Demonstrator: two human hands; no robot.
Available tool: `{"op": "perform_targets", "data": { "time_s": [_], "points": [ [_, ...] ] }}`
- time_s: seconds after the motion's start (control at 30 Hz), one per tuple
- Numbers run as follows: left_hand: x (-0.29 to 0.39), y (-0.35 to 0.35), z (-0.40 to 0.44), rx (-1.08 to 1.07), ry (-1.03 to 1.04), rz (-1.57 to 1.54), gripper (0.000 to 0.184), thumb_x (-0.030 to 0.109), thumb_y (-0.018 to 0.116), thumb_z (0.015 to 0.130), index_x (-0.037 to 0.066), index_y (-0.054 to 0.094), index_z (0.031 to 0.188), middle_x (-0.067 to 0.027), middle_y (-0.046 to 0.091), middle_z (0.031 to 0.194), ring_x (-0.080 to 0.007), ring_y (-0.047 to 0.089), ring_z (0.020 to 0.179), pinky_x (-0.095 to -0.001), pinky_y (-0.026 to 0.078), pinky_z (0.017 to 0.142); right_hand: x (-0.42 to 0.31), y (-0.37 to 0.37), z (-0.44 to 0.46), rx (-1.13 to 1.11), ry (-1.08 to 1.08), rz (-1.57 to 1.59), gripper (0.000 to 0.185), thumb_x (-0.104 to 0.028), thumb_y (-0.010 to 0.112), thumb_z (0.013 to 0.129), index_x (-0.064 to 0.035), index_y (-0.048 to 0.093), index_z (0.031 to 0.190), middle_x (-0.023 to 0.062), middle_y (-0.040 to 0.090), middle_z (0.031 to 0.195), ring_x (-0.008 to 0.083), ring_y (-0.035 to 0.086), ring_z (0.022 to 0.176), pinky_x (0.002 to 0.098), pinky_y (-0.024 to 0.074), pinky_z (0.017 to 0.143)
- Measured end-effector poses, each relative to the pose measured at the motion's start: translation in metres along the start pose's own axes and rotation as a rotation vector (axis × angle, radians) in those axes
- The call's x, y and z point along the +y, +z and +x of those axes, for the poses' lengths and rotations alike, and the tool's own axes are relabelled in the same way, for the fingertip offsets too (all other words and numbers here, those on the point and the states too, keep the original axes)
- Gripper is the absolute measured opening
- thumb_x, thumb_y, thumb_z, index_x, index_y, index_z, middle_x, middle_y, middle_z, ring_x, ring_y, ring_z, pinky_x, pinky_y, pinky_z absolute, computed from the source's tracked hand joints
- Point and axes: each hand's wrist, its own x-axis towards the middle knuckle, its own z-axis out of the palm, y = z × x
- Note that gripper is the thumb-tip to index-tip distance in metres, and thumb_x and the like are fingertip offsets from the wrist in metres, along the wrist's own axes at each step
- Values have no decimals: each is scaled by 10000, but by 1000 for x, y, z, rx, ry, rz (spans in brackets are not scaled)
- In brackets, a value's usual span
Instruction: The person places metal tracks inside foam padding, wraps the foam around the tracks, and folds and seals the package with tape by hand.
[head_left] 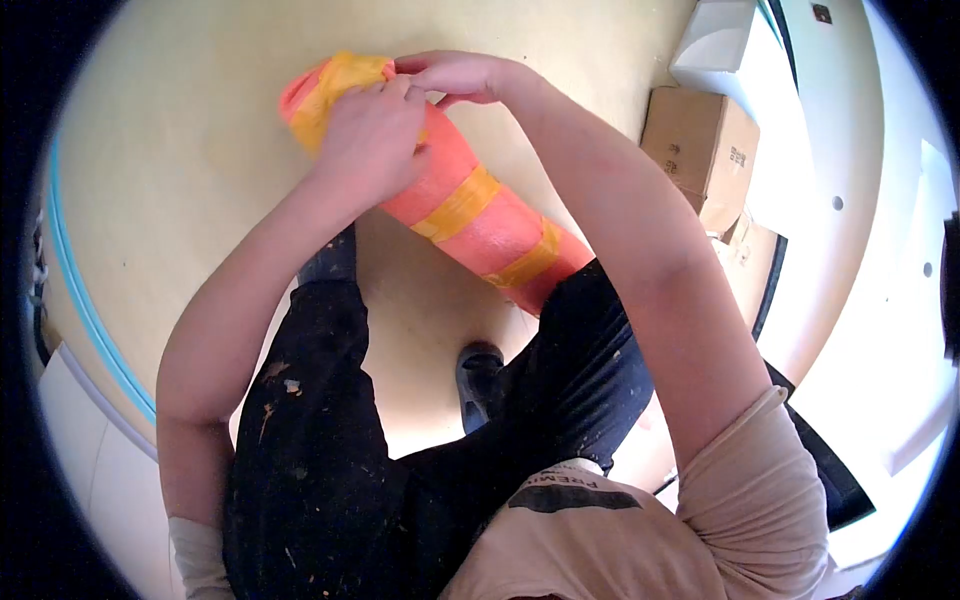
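Note:
A long pink roll (pixel 515 235) wound with bands of yellow tape (pixel 457 203) slants from the upper left down to my thigh. Its far end carries more yellow tape. My left hand (pixel 375 140) lies over the roll near that end, fingers bent against the taped part. On the other side of the same end is my right hand (pixel 455 78), its fingertips meeting those of my left hand at the tape edge. Both hands are closed on the roll's end; exactly what the fingertips pinch is hidden.
Cardboard boxes (pixel 700 145) stand at the right, with a white container (pixel 712 42) behind them. My legs in dark trousers (pixel 310 400) are spread on either side of a dark boot (pixel 480 385). A light blue strip (pixel 85 290) curves along the left.

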Motion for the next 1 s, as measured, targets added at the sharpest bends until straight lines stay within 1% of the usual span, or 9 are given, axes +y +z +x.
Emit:
{"op": "perform_targets", "data": {
  "time_s": [0.1,0.2,0.27,0.3,0.33,0.4,0.5,0.83,1.0],
  "points": [
    [-6,4,-5,37,35,-43,463,278,803,762,33,669,1131,-138,611,1251,-280,606,1177,-443,516,972,14,14,-8,33,-55,281,650,-441,596,992,-160,444,1559,30,539,1488,191,458,1402,407,468,1075],
    [-22,4,-19,156,107,-24,558,307,817,769,102,636,1254,-105,544,1386,-298,491,1336,-483,429,1097,33,24,-21,171,-171,500,583,-280,610,986,-139,473,1535,42,575,1450,182,532,1319,384,492,1045],
    [-39,4,-26,226,153,8,630,324,829,772,145,607,1334,-72,506,1457,-312,418,1416,-510,368,1164,47,30,-32,437,-310,130,557,-138,652,920,-108,548,1467,88,578,1449,182,597,1224,365,521,994],
    [-51,5,-24,281,156,-2,675,354,835,770,176,597,1376,-52,505,1483,-302,400,1441,-519,333,1185,45,36,-43,630,-369,-162,442,-45,680,858,-63,673,1300,126,673,1307,183,675,1061,330,555,922],
    [-61,7,-21,339,159,-13,720,384,840,767,207,586,1418,-32,504,1508,-292,381,1466,-527,299,1207,40,40,-51,630,-372,-165,442,-45,680,858,-63,673,1300,126,673,1307,183,675,1061,330,555,922],
    [-72,10,-19,283,163,-70,751,379,855,748,201,576,1421,-27,485,1530,-302,363,1480,-530,296,1210,33,49,-65,479,-182,-119,298,-79,719,849,-44,740,1143,102,751,1073,174,705,938,321,577,870],
    [-74,12,-19,220,154,-115,781,375,873,723,203,569,1421,-15,474,1543,-308,347,1493,-533,291,1212,25,62,-66,583,-217,-195,211,-82,745,845,-15,756,1045,68,758,884,146,705,822,304,585,828],
    [-72,14,-19,262,145,-122,635,404,858,747,240,646,1322,26,510,1501,-277,364,1476,-519,292,1205,23,60,-60,498,-166,16,170,-79,775,830,10,755,973,82,750,853,153,708,789,294,588,790],
    [-69,15,-24,315,165,-172,469,377,857,749,239,731,1180,31,549,1463,-282,360,1482,-525,277,1214,11,84,-72,817,-301,-446,132,-110,766,833,13,744,876,162,732,797,242,717,722,351,582,716]
  ]
}}
